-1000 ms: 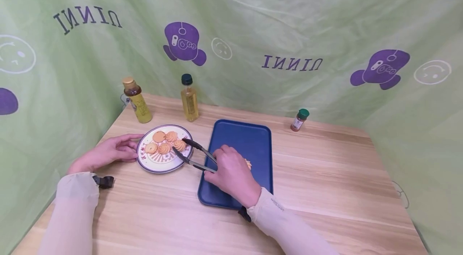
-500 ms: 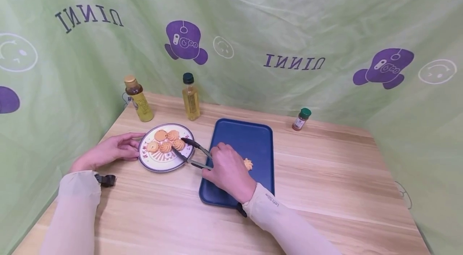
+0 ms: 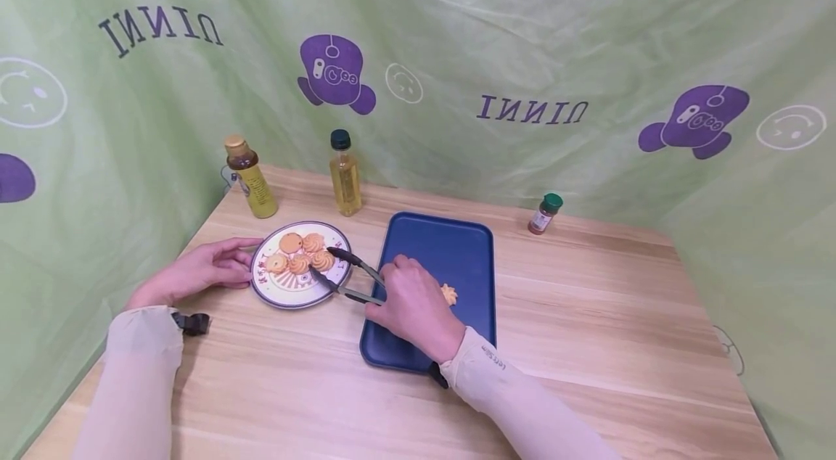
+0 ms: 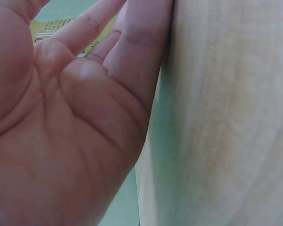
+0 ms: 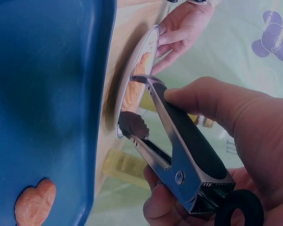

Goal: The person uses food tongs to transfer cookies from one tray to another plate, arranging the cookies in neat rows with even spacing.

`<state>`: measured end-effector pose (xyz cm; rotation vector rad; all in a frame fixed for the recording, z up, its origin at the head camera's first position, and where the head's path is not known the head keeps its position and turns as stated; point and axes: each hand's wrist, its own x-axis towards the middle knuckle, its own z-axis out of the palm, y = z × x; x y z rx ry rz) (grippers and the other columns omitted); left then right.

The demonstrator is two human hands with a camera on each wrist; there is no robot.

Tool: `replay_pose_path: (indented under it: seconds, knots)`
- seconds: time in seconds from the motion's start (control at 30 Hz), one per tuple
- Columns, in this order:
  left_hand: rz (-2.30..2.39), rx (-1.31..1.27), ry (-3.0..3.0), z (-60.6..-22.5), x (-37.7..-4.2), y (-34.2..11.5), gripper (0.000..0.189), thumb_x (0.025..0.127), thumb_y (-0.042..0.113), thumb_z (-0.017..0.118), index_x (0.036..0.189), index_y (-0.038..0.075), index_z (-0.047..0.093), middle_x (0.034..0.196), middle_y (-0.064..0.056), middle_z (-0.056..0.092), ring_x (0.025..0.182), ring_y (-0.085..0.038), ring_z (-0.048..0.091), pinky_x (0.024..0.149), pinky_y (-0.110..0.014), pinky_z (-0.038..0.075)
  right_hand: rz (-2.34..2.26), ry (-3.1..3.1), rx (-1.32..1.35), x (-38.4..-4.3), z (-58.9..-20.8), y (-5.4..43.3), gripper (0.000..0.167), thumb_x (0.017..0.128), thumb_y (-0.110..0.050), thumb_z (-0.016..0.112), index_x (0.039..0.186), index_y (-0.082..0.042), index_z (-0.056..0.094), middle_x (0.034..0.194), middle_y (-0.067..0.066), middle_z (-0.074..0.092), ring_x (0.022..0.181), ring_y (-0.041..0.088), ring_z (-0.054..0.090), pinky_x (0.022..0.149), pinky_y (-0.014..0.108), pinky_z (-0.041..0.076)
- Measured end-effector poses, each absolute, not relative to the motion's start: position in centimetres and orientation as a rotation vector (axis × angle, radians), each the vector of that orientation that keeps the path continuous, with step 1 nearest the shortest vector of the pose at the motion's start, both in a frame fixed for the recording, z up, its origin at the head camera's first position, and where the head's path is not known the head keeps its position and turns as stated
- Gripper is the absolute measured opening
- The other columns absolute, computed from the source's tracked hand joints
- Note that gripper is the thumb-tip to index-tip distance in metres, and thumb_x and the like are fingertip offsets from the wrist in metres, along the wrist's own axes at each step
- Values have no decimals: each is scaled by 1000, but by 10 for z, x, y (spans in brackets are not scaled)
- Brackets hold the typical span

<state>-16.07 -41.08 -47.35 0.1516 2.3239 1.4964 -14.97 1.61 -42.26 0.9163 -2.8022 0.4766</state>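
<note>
My right hand [image 3: 418, 307] grips a pair of metal tongs [image 5: 193, 148] with black grips, above the blue tray [image 3: 437, 246]. The dark tips of the tongs stand apart over the right side of a patterned plate [image 3: 284, 294]. One swirled cookie [image 3: 323, 261] lies between or just below the tips; contact cannot be made out. Several more cookies [image 3: 277, 264] lie on the plate. At the plate's left rim rests my left hand [image 3: 205, 273], its fingers fairly straight. A single cookie [image 3: 448, 294] sits on the tray, partly behind my right hand.
Behind the plate stand a bottle with a yellow label [image 3: 257, 191] and an oil bottle with a dark cap [image 3: 345, 184]. A small green-capped jar [image 3: 545, 214] is at the back right. Green printed cloth [image 3: 444, 32] hangs around the wooden table [image 3: 588, 315].
My right hand has shifted slightly left over the tray, uncovering more of the cookie there. The tongs' tips keep about the same place over the plate. My left hand stays at the rim.
</note>
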Motion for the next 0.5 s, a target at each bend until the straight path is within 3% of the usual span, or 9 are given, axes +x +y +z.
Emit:
replay_pose_path:
  seconds: [0.33, 0.5]
  knots:
    - [1486, 171, 2337, -471, -160, -409, 82, 103, 3, 77, 171, -7, 32, 125, -3, 74, 106, -4, 75, 92, -24, 68, 568, -2858, 909, -149, -422, 21, 34, 86, -35, 90, 98, -5, 80, 89, 3, 66, 76, 18, 53, 64, 28, 48]
    - [1457, 191, 2393, -471, -159, -408, 78, 104, 4, 77, 170, -6, 37, 123, -4, 75, 108, -2, 73, 92, -21, 66, 636, -2871, 863, -145, -421, 30, 37, 86, -34, 91, 107, -5, 82, 94, 3, 69, 81, 17, 57, 65, 27, 51]
